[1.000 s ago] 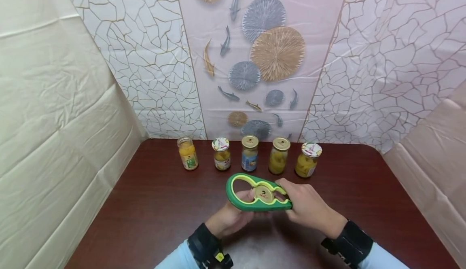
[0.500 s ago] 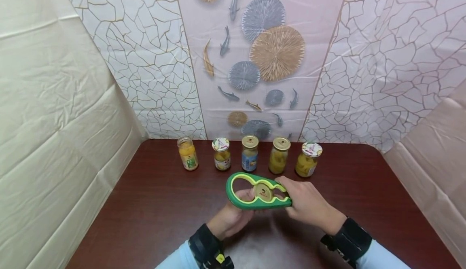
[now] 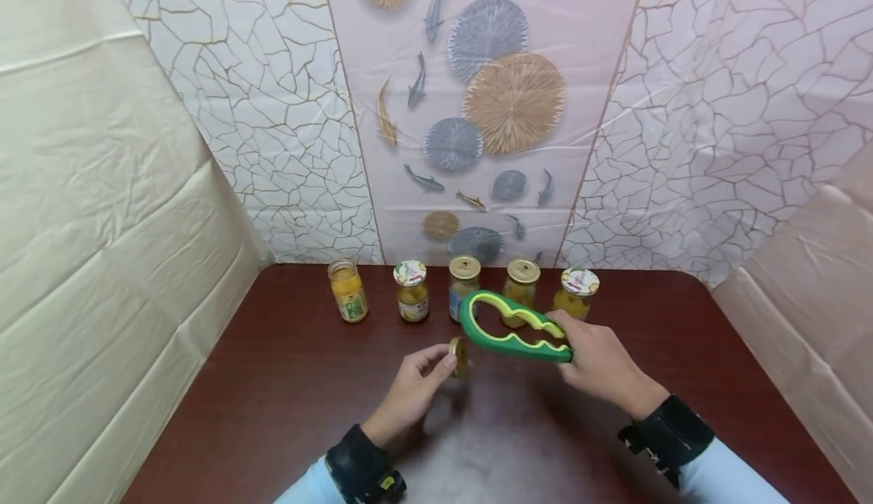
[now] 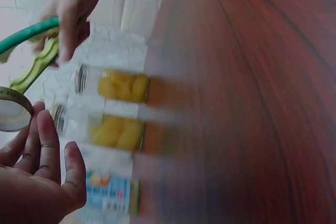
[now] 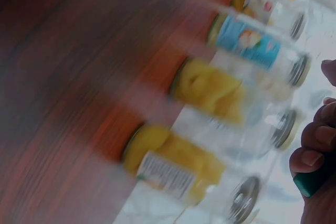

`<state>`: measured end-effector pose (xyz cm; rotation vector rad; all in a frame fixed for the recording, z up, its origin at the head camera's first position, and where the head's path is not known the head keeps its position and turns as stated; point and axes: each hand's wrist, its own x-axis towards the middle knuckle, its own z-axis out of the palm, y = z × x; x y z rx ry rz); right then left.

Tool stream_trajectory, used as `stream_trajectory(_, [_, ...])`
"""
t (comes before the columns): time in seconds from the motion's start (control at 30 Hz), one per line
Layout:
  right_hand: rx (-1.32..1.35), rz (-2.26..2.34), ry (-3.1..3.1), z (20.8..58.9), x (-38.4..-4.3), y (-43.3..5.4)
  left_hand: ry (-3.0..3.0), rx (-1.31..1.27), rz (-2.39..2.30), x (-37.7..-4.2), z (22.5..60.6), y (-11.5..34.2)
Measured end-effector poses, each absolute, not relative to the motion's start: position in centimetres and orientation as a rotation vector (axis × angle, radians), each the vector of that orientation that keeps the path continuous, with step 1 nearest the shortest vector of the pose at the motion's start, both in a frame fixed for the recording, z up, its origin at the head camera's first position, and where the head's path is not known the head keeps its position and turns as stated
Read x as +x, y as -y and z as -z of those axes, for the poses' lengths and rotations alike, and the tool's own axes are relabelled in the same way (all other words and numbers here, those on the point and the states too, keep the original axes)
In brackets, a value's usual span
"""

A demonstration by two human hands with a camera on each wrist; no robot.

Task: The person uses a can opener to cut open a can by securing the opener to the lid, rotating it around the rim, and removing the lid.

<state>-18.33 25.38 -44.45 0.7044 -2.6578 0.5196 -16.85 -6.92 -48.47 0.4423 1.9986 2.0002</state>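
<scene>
Between thumb and fingers, my left hand [image 3: 408,392] pinches a round gold jar lid [image 3: 458,358], held on edge above the table. The left wrist view shows the lid's [image 4: 14,109] pale inner side, with the other fingers spread loosely beside it. To the right, my right hand [image 3: 605,361] grips the narrow end of a green jar opener [image 3: 520,349] with a scalloped yellow-green inner edge. The opener's loop surrounds nothing and overlaps two jars in the head view. In the right wrist view, curled fingers [image 5: 319,135] wrap the green handle, mostly out of frame.
Along the back of the dark red table [image 3: 273,383] stands a row of glass jars. The leftmost jar [image 3: 351,298] has no lid. Beside it are a white-lidded jar [image 3: 412,295], two gold-lidded jars [image 3: 464,286] and another white-lidded jar [image 3: 571,305]. A patterned cloth [image 3: 307,186] hangs behind.
The lid has left the opener's loop and is now in my left hand, which has moved slightly left. My right hand has lifted the opener up and to the right.
</scene>
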Motion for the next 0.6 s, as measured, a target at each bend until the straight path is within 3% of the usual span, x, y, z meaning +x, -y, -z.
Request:
stream_trajectory(0.27, [0.522, -0.555, 2.7, 44.7, -18.4, -28.3, -2.132, 0.354, -1.952, -16.6, 48.1, 11.3])
stream_trajectory(0.6, [0.54, -0.529, 2.701, 45.2, -18.4, -28.0, -2.214, 0.374, -1.965, -16.7, 47.9, 12.9])
